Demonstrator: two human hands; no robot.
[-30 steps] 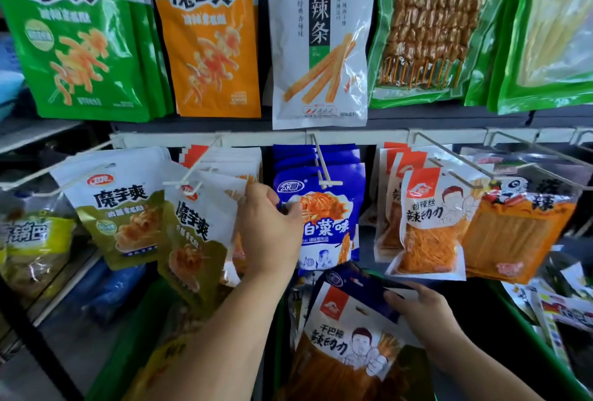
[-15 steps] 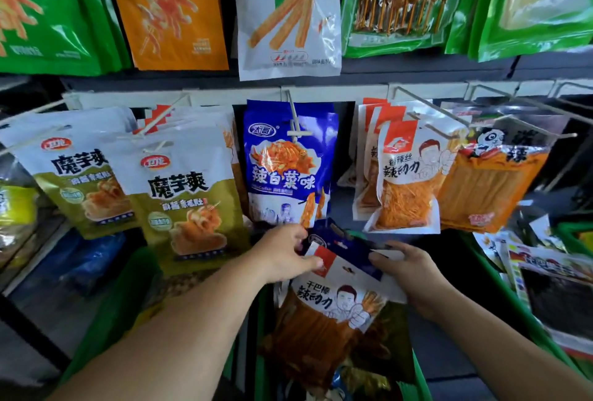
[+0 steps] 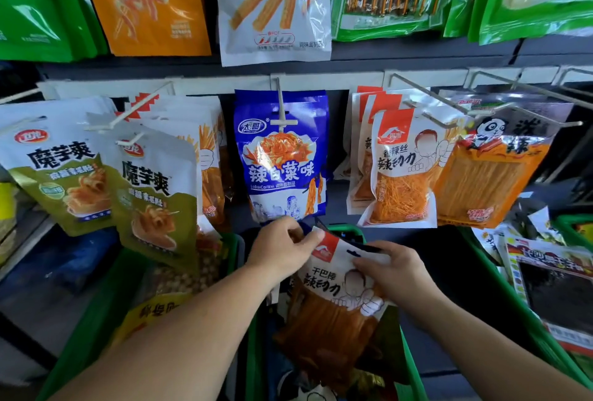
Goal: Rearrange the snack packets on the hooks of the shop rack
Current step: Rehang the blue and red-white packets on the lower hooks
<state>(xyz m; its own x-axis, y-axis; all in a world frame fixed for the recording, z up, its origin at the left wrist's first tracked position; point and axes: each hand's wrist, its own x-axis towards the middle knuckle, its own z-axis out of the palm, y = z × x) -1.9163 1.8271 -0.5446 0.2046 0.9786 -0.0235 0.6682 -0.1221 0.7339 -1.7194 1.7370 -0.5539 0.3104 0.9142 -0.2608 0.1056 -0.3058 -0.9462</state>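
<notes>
Single wide-angle head cam, close to the hook rack (image 3: 324, 81), facing forward and down toward the near green bin (image 3: 253, 352).

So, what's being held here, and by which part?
One white-and-orange snack packet, held along its top edge: the left hand pinches the red top-left corner, the right hand grips the top-right side.

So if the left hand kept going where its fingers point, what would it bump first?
The left hand points rightward and pinches the top corner of the white-and-orange plastic snack packet. Beyond that, probably the right hand, though depth is unclear.
</notes>
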